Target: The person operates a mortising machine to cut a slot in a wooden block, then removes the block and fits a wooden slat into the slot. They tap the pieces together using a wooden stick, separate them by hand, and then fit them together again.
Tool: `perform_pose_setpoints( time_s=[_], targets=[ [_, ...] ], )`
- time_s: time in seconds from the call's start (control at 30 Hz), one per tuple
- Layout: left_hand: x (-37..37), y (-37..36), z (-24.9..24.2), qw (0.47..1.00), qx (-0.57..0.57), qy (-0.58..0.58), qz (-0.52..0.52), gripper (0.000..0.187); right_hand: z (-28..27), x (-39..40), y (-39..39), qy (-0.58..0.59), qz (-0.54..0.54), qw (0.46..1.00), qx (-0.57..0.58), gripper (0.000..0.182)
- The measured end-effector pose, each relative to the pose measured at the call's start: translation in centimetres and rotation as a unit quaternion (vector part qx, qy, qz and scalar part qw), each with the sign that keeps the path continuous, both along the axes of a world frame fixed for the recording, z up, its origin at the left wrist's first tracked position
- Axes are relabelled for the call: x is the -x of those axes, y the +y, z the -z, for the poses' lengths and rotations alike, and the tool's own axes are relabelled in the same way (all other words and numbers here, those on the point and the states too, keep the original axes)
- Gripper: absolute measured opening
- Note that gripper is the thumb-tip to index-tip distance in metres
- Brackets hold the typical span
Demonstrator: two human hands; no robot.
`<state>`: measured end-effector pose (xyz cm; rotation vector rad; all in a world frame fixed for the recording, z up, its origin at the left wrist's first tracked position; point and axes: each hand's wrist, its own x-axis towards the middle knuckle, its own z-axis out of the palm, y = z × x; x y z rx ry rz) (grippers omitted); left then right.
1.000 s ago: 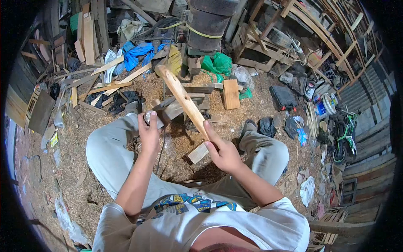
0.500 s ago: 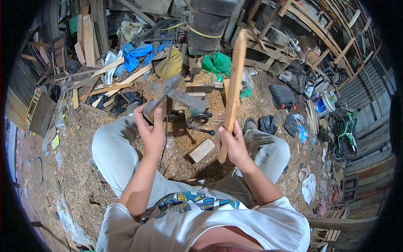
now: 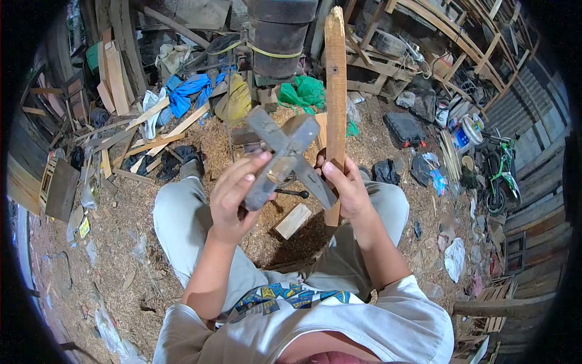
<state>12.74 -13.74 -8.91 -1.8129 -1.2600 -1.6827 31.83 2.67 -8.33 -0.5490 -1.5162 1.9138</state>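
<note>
- A seated person's left hand [image 3: 233, 194] is curled around the handle of a hammer [image 3: 285, 159], fingers wrapped and thumb pressed against it, the tool raised to chest height with its dark head lying crosswise.
- The right hand [image 3: 348, 188] pinches a long wooden slat [image 3: 335, 91] near its lower end — fingers closed on the wood, the piece standing almost upright between the knees, its top reaching toward a dark drum [image 3: 280, 36].
- Hammer and slat sit just beside each other, the hammer's head crossing in front of the right fingers; whether they touch cannot be told.
- A short wood block [image 3: 292, 221] lies on the sawdust floor [image 3: 115, 242] below the hands.
- Judged from this: both pieces are in hand and brought together, but no nail or joint shows — the striking or fitting appears not yet done.
</note>
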Motion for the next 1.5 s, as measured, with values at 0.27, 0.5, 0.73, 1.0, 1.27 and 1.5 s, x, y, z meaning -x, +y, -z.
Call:
perform_pose_setpoints(
  time_s=[0.27,0.5,0.73,1.0,1.27,1.5],
  targets=[
    [-0.8,2.3,-1.1,0.999,0.025,-0.012,0.043,0.076,-1.1,0.5,0.8,0.042,0.040,0.998,-0.027,0.028],
    [0.5,2.5,0.7,0.907,0.208,-0.334,0.149,0.066,-1.0,2.3,1.9,0.040,0.106,0.978,-0.176,0.033],
    [1.4,1.7,2.4,0.793,0.375,-0.444,0.182,0.063,-1.0,1.8,1.8,-0.050,0.097,0.968,-0.228,0.031],
    [1.7,3.4,2.0,0.686,0.437,-0.535,0.228,0.068,-0.8,3.0,3.6,-0.043,0.034,0.990,-0.130,0.023],
    [1.9,3.8,2.9,0.710,0.256,-0.634,0.168,0.048,-1.3,2.7,3.9,0.023,0.095,0.994,-0.039,0.027],
    [2.1,3.8,2.2,0.707,0.130,-0.675,0.168,0.040,-1.6,3.3,1.2,0.057,0.103,0.993,-0.002,0.057]
  ],
)
